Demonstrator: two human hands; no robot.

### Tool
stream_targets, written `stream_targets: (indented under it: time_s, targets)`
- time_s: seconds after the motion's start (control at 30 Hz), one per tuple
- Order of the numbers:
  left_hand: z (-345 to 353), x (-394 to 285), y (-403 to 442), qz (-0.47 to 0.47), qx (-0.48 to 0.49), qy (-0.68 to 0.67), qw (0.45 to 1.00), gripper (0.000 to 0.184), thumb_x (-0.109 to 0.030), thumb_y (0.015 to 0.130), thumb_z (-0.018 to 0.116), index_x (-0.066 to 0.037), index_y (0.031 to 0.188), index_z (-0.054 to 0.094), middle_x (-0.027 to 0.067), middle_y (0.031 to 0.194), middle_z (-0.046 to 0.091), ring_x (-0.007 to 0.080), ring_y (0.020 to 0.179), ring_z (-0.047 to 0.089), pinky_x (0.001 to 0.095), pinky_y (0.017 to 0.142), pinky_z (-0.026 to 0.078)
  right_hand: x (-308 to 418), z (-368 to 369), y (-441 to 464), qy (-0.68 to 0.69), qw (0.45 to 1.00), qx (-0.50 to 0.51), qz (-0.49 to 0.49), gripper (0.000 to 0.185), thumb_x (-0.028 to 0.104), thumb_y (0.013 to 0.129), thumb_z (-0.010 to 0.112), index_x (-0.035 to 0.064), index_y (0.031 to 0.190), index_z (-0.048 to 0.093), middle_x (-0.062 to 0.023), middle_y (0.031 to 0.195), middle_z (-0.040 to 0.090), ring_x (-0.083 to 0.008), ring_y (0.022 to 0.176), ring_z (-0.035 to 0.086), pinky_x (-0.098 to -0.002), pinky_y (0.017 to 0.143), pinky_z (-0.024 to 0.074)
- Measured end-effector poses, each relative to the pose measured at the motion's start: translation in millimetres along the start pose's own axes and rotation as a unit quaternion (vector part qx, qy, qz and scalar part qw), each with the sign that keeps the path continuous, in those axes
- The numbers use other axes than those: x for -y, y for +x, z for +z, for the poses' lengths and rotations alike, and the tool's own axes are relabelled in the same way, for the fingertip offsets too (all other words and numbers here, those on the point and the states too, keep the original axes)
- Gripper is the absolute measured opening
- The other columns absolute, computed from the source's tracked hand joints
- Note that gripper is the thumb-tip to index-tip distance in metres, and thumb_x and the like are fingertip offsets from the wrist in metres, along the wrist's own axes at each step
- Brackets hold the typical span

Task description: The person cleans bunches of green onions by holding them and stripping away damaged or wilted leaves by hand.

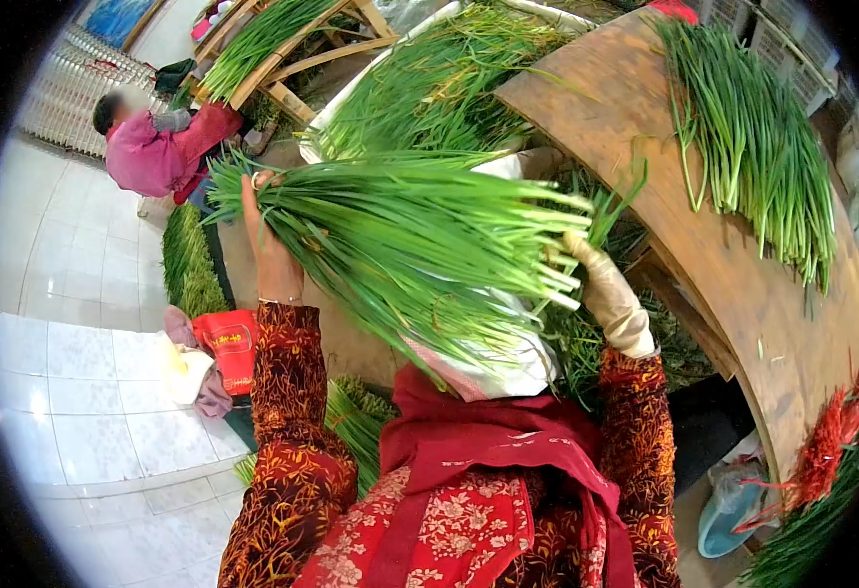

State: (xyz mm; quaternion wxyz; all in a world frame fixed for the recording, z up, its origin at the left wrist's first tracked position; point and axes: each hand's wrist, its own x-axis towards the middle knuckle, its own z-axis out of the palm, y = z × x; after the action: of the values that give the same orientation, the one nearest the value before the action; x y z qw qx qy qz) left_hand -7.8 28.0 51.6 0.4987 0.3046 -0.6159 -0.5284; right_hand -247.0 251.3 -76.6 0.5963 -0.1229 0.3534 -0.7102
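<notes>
Left of the table [586,108], the left hand's [272,250] fingers grip the green bunch [400,216] at its leaves; the gloved right hand [608,289] touches its stems [547,223], finger closure undeterminable.

The wide, round-edged view looks forward and steeply down from the wearer's head, with their own red apron [459,534] at six o'clock. The left hand [272,245], between nine and ten o'clock, and the right hand [611,294], at three, sit near; another person [160,147], at ten, appears much farther off.
</notes>
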Motion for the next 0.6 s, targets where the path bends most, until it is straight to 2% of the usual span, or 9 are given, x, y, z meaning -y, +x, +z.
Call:
stream_targets:
  time_s: [0.1,0.13,0.2,0.33,0.4,0.43,0.47,0.57,0.6]
  targets:
    - [1,1,15,-0.009,0.09,-0.134,0.987,0.023,-0.03,0.096,0.03,-0.012,0.104,0.042,-0.001,0.094,0.048,0.0121,0.087,0.051,0.0279,0.081,0.043,9,2,1,0.067,0.997,-0.042,-0.017,0.053,0.043,0.079,0.06,0.0078,0.117,0.047,-0.0079,0.103,0.057,-0.0198,0.09,0.058,-0.0366,0.077,0.0511]
    - [8,-3,14,-0.007,0.089,-0.136,0.987,0.023,-0.03,0.096,0.03,-0.012,0.104,0.042,-0.001,0.094,0.048,0.0121,0.087,0.051,0.0279,0.081,0.043,6,0,2,0.078,0.996,-0.045,-0.027,0.059,0.047,0.077,0.061,0.0079,0.118,0.046,-0.0091,0.104,0.057,-0.0214,0.092,0.058,-0.0385,0.078,0.0512]
    - [22,-11,6,-0.038,-0.009,-0.123,0.992,0.02,-0.03,0.096,0.03,-0.015,0.097,0.043,-0.0024,0.089,0.048,0.0113,0.085,0.05,0.0276,0.081,0.042,-4,6,1,0.108,0.992,-0.059,-0.025,0.065,0.054,0.075,0.059,0.0076,0.118,0.046,-0.0089,0.104,0.055,-0.022,0.093,0.057,-0.039,0.078,0.0511]
    - [16,-3,4,-0.049,-0.006,-0.145,0.988,0.021,-0.032,0.096,0.031,-0.016,0.094,0.044,-0.0028,0.087,0.048,0.0109,0.084,0.05,0.0269,0.079,0.042,-23,21,-11,0.15,0.986,-0.064,-0.035,0.076,0.066,0.069,0.053,0.0083,0.117,0.045,-0.0081,0.104,0.053,-0.0218,0.091,0.056,-0.0377,0.077,0.0513]
    - [0,8,3,-0.013,0.016,-0.123,0.992,0.035,-0.028,0.094,0.036,-0.009,0.124,0.035,0.0019,0.098,0.051,0.0113,0.084,0.052,0.023,0.074,0.044,-38,10,-13,0.14,0.988,-0.058,-0.008,0.079,0.068,0.068,0.053,0.0077,0.118,0.044,-0.0085,0.105,0.053,-0.0225,0.092,0.056,-0.038,0.077,0.051]
    - [-6,11,6,-0.015,0.015,-0.122,0.992,0.035,-0.028,0.094,0.036,-0.009,0.124,0.035,0.0019,0.098,0.051,0.0113,0.084,0.052,0.023,0.074,0.044,-41,10,-20,0.11,0.991,-0.07,0.02,0.078,0.064,0.068,0.058,0.0062,0.119,0.043,-0.0095,0.108,0.053,-0.0233,0.092,0.057,-0.0369,0.077,0.0509]
    - [-11,14,11,-0.033,0.027,-0.184,0.982,0.026,-0.029,0.094,0.036,-0.012,0.113,0.04,-0.0007,0.093,0.051,0.0103,0.08,0.052,0.0231,0.07,0.043,-46,9,-20,0.137,0.99,-0.003,0.019,0.062,0.047,0.075,0.064,0.0053,0.117,0.046,-0.0089,0.106,0.055,-0.0222,0.092,0.057,-0.0342,0.076,0.0511]
    - [-12,14,13,-0.063,0.041,-0.247,0.966,0.018,-0.032,0.094,0.036,-0.017,0.093,0.044,-0.005,0.082,0.049,0.0086,0.073,0.05,0.0239,0.063,0.041,-39,19,-19,0.146,0.989,0.002,0.039,0.035,0.021,0.079,0.063,0.0059,0.11,0.053,-0.0053,0.095,0.06,-0.0158,0.082,0.059,-0.0295,0.068,0.0512]
    - [-12,11,13,-0.073,0.041,-0.247,0.965,0.019,-0.034,0.094,0.037,-0.018,0.084,0.043,-0.0067,0.077,0.047,0.0077,0.07,0.048,0.0246,0.061,0.04,-36,16,-20,0.147,0.988,0.002,0.04,0.035,0.021,0.079,0.063,0.0059,0.11,0.053,-0.0053,0.095,0.06,-0.0158,0.082,0.059,-0.0295,0.068,0.0512]
